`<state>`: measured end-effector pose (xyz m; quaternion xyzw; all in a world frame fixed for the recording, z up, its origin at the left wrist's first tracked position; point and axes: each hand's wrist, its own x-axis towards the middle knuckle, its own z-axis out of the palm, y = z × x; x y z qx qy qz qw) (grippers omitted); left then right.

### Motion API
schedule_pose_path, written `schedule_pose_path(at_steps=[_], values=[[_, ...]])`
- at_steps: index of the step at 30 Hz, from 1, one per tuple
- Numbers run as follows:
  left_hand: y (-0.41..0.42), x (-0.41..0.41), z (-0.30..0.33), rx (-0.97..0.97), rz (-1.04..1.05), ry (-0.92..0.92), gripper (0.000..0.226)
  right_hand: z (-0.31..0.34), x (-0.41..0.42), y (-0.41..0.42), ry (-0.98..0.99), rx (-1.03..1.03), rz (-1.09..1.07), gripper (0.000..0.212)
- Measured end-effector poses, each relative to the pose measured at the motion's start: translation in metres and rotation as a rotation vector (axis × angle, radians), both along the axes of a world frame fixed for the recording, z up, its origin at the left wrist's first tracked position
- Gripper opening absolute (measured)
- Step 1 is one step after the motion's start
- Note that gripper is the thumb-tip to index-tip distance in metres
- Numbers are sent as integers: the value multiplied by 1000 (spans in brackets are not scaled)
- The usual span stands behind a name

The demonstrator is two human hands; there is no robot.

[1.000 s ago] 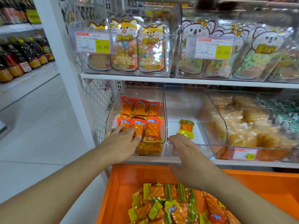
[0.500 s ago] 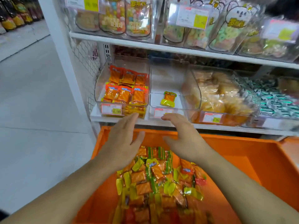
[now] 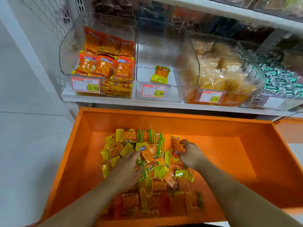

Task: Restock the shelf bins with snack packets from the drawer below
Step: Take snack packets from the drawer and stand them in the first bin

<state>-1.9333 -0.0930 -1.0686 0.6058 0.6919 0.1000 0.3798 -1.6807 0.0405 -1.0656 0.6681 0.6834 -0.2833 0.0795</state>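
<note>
White shop shelving (image 3: 164, 105) carries a row of clear plastic bins, and under it a wide orange drawer (image 3: 246, 161) stands pulled out. I judge the task to be at an early stage. The left clear bin (image 3: 65, 51) is well filled with orange snack packets, but the middle clear bin (image 3: 164, 46) holds only one yellow and orange packet (image 3: 160, 74), so most of the restocking is left to do. The pile of yellow, orange and green snack packets (image 3: 152, 171) lies in the drawer, and both hands are down in it. The left hand (image 3: 126, 171) rests on the pile with its fingertips at an orange packet; whether it grips I cannot tell. The right hand (image 3: 190, 154) has curled fingers around a red-orange packet (image 3: 176, 145). The lower pile is blurred, the upper shelf is cut off, and the price labels are not readable beyond the numbers
</note>
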Motion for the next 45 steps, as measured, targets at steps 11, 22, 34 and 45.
schedule_pose_path(at_steps=[11, 22, 34, 45], values=[[47, 18, -59, 5, -113, -92, 53, -132, 5, 52, -166, 10, -272, 75], [70, 27, -53, -124, 306, -410, 35, -74, -16, 33, 517, -228, -378, 15], [63, 4, -50, -134, 772, -596, 28, -75, 0, 35, 274, -167, -180, 39], [68, 5, -72, -164, 739, -653, 26, -142, 57, 40, -175, 46, -437, 73]])
